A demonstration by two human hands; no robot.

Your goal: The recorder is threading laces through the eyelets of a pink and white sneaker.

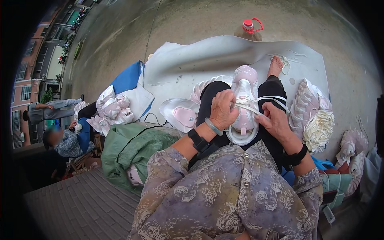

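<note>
A white and pink sneaker (245, 86) lies between my thighs, its toe pointing away from me. White shoelaces (256, 103) cross its tongue and trail to the right over my knee. My left hand (223, 110) is closed at the left edge of the shoe, fingers pinching a lace by the eyelets. At the other side my right hand (275, 120) pinches the lace between thumb and forefinger. The far part of the lace hangs loose above that hand. Another pale shoe (182, 115) lies beside my left thigh, a pink insole showing.
Under my feet spreads a white sheet (228, 52); beyond it stands a red-capped bottle (249, 30). Stacked shoes (306, 98) and a bundle of white laces (319, 127) sit at right. Left are a green cloth (124, 148), more shoes (116, 108) and a seated person (74, 140).
</note>
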